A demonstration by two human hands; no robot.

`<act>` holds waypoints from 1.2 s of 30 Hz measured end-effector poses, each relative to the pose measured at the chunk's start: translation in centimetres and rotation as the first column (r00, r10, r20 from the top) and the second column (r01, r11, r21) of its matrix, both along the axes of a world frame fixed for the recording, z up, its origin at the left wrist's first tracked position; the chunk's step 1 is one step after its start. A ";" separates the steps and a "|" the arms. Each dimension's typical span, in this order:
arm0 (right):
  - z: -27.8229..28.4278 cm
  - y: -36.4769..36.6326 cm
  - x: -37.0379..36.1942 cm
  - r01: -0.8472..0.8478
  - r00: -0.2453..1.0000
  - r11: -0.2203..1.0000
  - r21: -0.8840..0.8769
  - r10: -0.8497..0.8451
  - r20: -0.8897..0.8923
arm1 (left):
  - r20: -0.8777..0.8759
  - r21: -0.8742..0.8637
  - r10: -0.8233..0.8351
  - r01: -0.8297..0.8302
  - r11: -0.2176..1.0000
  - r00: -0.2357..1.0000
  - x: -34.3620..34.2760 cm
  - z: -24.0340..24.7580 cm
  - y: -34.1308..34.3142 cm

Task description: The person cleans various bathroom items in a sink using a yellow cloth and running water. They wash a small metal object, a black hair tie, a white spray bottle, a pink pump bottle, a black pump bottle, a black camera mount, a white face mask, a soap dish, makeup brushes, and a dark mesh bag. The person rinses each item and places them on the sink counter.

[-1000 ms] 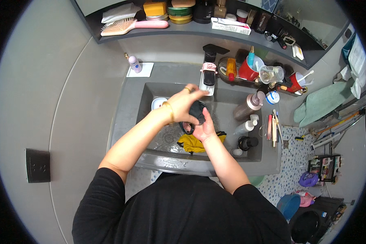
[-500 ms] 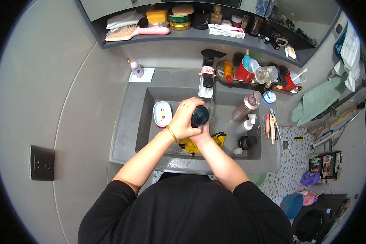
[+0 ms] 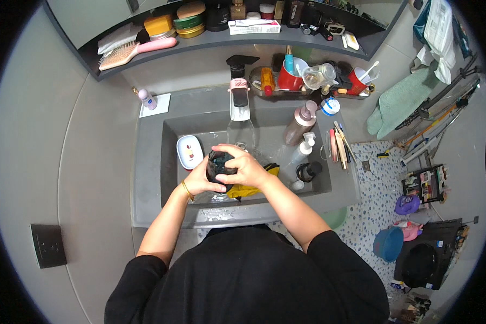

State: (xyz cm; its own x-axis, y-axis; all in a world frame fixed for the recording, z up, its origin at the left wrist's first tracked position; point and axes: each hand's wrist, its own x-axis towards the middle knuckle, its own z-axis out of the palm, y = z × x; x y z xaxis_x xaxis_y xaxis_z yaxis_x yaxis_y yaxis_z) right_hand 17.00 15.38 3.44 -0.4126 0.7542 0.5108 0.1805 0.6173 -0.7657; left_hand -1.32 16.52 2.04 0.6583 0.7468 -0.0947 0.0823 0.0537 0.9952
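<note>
Both hands hold a dark, shiny, rounded cup (image 3: 220, 163) above the left part of the sink basin (image 3: 173, 127). My left hand (image 3: 198, 181), with a gold bangle at its wrist, wraps the cup's near left side. My right hand (image 3: 247, 168) curls over its right side, fingers across its top. What is inside the cup cannot be made out. Beyond the hands, water runs from the black and white faucet (image 3: 240, 102). Below my right hand, a yellow and black cloth (image 3: 245, 190) lies in the basin. A white soap dish (image 3: 189, 152) sits left of the hands.
In the basin's right side stand a brownish pump bottle (image 3: 299, 124), a white pump bottle (image 3: 303, 148) and a dark bottle (image 3: 309, 171). A tray behind holds a red cup (image 3: 290, 81). Brushes (image 3: 340, 146) lie on the right rim. A crowded shelf (image 3: 200, 43) runs above.
My hands and the cup have moved left and nearer me, off from the faucet. My right hand has come round to the cup's right side and top. The whole view has shifted.
</note>
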 end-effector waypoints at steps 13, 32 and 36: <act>-5.2 -0.6 -4.8 0.055 0.914 0.990 -0.130 0.003 0.407 | -0.125 0.390 0.298 -0.229 0.892 0.946 -6.3 -5.8 -2.4; -12.3 -0.2 -10.8 0.250 0.740 0.946 -0.207 -0.049 0.671 | -0.620 0.318 0.413 -0.268 0.910 0.667 -9.6 -10.5 -2.0; -10.8 -1.0 -9.2 0.205 0.765 0.958 -0.200 -0.030 0.643 | -0.629 0.301 0.397 -0.261 0.917 0.668 -9.2 -8.4 -2.5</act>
State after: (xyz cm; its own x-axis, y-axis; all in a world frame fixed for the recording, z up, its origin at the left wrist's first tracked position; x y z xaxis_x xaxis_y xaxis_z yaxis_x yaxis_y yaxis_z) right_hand 7.80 14.39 -7.35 -0.4727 0.8804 -0.0385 0.7318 0.3678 -0.5737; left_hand -10.53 14.03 -6.35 0.1787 0.9496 -0.2577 0.7341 0.0458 0.6775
